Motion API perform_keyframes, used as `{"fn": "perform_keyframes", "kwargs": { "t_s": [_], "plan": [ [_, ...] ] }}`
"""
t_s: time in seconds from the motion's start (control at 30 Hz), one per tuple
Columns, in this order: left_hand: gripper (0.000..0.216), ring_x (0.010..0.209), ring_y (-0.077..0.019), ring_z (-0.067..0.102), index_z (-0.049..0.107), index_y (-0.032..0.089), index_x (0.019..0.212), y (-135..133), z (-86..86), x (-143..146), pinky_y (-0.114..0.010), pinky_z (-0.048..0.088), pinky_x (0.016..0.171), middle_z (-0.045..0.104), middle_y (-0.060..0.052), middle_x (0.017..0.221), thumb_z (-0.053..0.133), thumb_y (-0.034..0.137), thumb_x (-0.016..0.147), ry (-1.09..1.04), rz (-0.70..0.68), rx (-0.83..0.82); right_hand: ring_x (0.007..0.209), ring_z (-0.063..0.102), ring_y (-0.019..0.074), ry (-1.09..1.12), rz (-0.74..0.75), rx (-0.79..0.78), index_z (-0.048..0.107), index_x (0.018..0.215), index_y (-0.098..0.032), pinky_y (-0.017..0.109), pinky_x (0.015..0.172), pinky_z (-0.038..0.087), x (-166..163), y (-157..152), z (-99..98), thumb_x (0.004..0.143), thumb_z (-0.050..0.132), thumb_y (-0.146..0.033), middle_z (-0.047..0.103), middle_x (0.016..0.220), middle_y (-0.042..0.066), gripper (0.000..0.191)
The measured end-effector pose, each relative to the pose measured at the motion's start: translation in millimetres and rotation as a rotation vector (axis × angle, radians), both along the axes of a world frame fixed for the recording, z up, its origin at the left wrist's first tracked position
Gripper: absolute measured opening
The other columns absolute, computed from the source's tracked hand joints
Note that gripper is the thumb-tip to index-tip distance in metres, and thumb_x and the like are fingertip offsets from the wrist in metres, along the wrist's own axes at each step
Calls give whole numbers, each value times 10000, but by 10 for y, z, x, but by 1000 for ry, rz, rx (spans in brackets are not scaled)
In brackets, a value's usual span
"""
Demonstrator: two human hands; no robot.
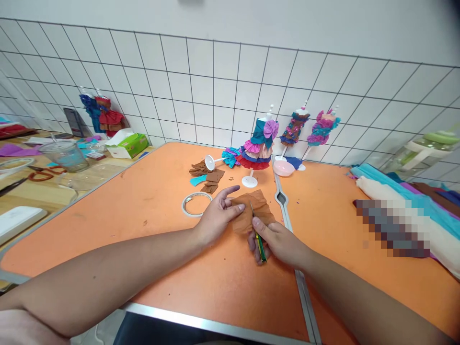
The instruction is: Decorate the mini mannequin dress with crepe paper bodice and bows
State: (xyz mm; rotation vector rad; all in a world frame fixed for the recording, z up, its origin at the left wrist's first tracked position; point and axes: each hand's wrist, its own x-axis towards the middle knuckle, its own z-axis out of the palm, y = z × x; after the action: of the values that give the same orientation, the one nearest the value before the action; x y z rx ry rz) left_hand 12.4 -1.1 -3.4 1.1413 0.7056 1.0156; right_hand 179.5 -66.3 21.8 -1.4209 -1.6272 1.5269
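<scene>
Between my hands is a piece of brown crepe paper, wrinkled and thin. My left hand pinches its left edge with the thumb on top, the index finger stretched out above. In my right hand is a slim green-and-yellow tool, its thin pointed tip lying against the paper; its exact kind is hard to make out. Just beyond my left hand lies a roll of white tape. Brown crepe paper pieces and a blue scrap are farther back.
A small dress form in a ruffled paper dress stands behind my hands, another lying beside it. A pink bowl and more dressed forms are near the tiled wall. Crepe paper rolls lie right; scissors and a tissue pack left.
</scene>
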Motion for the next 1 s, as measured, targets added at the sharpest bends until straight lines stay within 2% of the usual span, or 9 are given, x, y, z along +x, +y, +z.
{"fn": "perform_keyframes", "kwargs": {
  "t_s": [0.13,0.27,0.47,0.6,0.77,1.0],
  "plan": [
    [661,805,-168,644,429,211,1351,-10,-6,11,-282,481,735,663,-26,861,732,268,766,-19,-33,-12,468,581,129,-5,-4,10,550,631,-164,235,495,406,0,-3,-19,885,270,-706,572,510,19,660],
    [671,841,-168,651,438,200,1335,-7,-16,17,-297,485,791,675,-36,912,751,246,743,-29,-46,-15,458,570,129,-20,6,49,536,618,-175,237,497,396,15,-1,-18,903,247,-683,566,477,15,651],
    [588,838,-167,647,465,189,1302,-6,5,8,-272,477,751,678,-33,886,718,308,785,-24,-46,-32,452,573,129,-46,13,59,509,599,-183,237,495,397,7,8,10,900,265,-680,550,470,0,631],
    [611,741,-151,639,462,175,1271,4,27,18,-262,468,699,668,-7,812,742,340,754,-29,-26,-41,463,586,128,-37,24,45,521,624,-177,231,487,395,13,8,-16,895,266,-689,562,496,0,633],
    [626,694,-132,629,450,179,1268,-6,49,17,-246,463,675,670,-1,801,754,326,740,20,-8,4,466,591,125,-14,36,14,537,665,-171,225,488,398,32,5,-36,909,258,-674,569,508,0,624],
    [611,715,-130,620,434,193,1294,-43,54,2,-230,456,663,678,-21,813,727,306,770,117,-35,117,451,576,117,-4,41,72,503,654,-178,228,462,402,9,-1,-18,903,272,-679,555,537,-5,606]
  ]
}}
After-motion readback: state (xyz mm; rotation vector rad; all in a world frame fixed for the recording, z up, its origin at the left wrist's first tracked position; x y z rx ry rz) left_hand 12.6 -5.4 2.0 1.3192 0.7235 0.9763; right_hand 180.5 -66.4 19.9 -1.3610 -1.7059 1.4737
